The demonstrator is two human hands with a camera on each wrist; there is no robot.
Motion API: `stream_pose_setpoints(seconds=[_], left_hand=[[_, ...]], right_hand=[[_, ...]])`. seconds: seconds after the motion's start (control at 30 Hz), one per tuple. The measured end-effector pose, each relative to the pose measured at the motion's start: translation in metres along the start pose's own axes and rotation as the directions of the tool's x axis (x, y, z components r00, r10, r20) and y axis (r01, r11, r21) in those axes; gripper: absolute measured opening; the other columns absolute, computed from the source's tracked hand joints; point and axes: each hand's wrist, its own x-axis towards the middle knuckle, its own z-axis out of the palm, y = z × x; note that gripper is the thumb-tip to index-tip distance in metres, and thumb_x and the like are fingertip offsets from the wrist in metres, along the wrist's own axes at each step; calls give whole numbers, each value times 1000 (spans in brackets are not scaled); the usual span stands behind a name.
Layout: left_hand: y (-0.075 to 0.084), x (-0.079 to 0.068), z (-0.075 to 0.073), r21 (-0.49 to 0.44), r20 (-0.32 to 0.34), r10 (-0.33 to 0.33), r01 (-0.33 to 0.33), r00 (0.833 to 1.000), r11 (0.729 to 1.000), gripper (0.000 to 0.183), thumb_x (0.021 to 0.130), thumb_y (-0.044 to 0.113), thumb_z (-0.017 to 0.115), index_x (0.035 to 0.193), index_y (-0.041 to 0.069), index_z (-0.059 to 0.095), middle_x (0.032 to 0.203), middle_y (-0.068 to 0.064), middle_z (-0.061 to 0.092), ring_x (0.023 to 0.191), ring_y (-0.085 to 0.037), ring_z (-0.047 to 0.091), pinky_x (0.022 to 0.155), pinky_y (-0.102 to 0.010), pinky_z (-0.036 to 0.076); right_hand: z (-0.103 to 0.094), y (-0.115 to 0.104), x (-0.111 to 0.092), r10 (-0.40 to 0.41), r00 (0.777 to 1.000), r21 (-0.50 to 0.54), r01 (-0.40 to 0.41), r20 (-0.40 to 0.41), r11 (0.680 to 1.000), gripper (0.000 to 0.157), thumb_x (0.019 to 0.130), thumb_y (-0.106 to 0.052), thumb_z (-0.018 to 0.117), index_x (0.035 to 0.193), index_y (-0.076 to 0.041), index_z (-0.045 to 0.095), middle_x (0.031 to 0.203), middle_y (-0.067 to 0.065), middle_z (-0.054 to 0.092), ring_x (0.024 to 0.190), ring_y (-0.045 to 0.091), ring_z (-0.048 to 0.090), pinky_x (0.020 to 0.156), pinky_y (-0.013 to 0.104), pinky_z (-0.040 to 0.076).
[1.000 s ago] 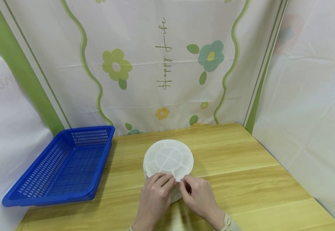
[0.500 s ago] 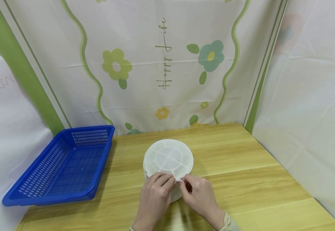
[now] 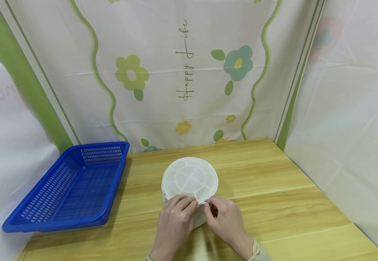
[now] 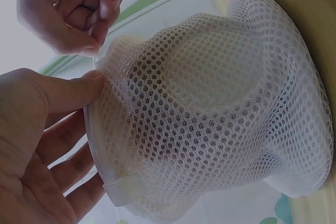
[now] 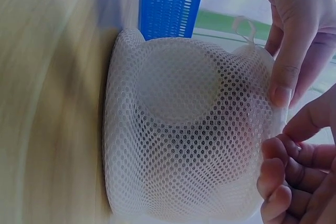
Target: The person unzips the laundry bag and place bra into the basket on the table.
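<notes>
A round white mesh laundry bag (image 3: 189,177) stands upright on the table, its flat mesh top facing up. Through the side netting in the left wrist view shows a paler round patch (image 4: 215,69). My left hand (image 3: 177,219) pinches the bag's top rim at the near side, thumb outside and fingers over the top. Just right of it, my right hand (image 3: 226,221) pinches something small at the same rim between thumb and curled forefinger, mostly hidden by the fingertips. A thin white loop (image 5: 244,27) sticks out from the rim in the right wrist view.
A blue slotted plastic basket (image 3: 75,192) stands at the left of the wooden table (image 3: 273,203). Behind hangs a white curtain (image 3: 163,108) printed with flowers, and white sheets close off both sides.
My right hand has shifted very slightly right along the rim. My left hand, the bag and the basket have stayed in place.
</notes>
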Motion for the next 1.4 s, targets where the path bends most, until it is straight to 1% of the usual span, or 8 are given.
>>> stream_pose_setpoints(seconds=[0.2,0.4,0.53,0.63,0.8,1.03,1.1,1.4], left_hand=[[0,0,0,4,-10,9,-9,1000,1000,8,84,10,70,85,7,77,92,-2,73,86,-20,65,78,-34,55],[0,0,1,8,-16,15,-14,1000,1000,7,84,10,70,84,8,76,92,-2,73,86,-20,65,78,-33,55],[-1,0,1,11,-20,15,-14,1000,1000,7,84,10,70,84,7,76,92,-2,73,85,-20,65,78,-33,55],[-1,0,1,4,-17,15,-15,1000,1000,7,84,10,70,85,7,76,92,-2,73,85,-20,65,78,-32,55],[0,1,0,-11,-5,13,-13,1000,1000,6,84,10,73,87,8,76,92,-1,72,86,-19,64,78,-31,55],[0,1,0,-7,11,1,-1,1000,1000,9,81,9,78,89,8,78,93,0,70,86,-18,63,76,-31,54],[0,0,-1,-8,15,-4,4,1000,1000,9,80,9,79,88,8,77,93,0,70,85,-18,63,76,-32,54],[-1,-1,-1,-2,17,-7,7,1000,1000,9,78,9,80,86,8,77,91,0,70,84,-18,63,76,-32,55]], right_hand=[[-1,1,1,29,999,0,-29,-14,1000,24,75,1,64,63,-19,58,55,-20,40,47,-9,32,37,9,28],[-1,2,1,33,999,-1,-33,-9,999,25,75,1,65,62,-20,56,56,-20,39,47,-9,31,37,9,27],[0,2,1,28,1000,22,-28,5,999,27,76,2,64,63,-20,55,57,-20,38,48,-9,32,37,9,28],[0,1,0,-3,1000,58,1,22,998,27,78,3,64,66,-19,54,59,-20,39,49,-8,33,39,8,29],[1,0,-1,-81,996,98,78,29,992,25,83,2,63,70,-18,54,62,-18,40,51,-8,34,42,7,29],[3,-1,-2,-183,982,133,177,41,975,17,85,-1,63,78,-16,58,63,-14,44,52,-6,38,46,6,31],[3,-1,-2,-194,980,136,188,36,973,17,84,-1,64,78,-16,58,63,-13,45,52,-6,38,46,6,31],[5,1,-3,-180,983,138,173,36,975,21,81,0,66,75,-17,57,63,-15,43,53,-8,36,44,5,30]])
